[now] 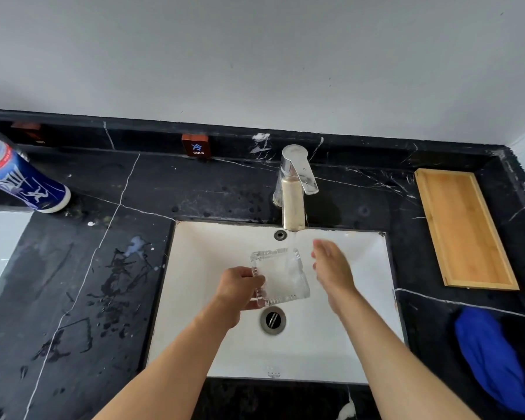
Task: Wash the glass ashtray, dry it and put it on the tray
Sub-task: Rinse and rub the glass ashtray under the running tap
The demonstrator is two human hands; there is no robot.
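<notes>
Over the white sink (194, 298), under the running tap: our left hand (240, 287) has its grip closed on the near-left edge of the glass ashtray (281, 275), fingers curled over the rim, holding it tilted above the drain (273, 319). Our right hand (331, 268) is open and empty, fingers loosely spread, just beside the ashtray's right edge; blurred, and we cannot tell whether it touches the glass.

Water falls from the faucet (294, 189) onto the far part of the ashtray. We judge this the wash step, rinsing stage; no soap or sponge seen.

Outward on the black marble surface (119, 207): blue cloth (491, 359) bunched at near right, wooden tray (464, 228) at far right, bare of objects. A blue-and-white can (25, 183) stands at far left. Wet patches left of the sink.

Next, as we judge it: right hand shuts off the faucet, then fetches the blue cloth for drying. Wet glass is slick, so the left grip should stay firm over the hard basin. Tray placement comes last, a reach to the far right.
</notes>
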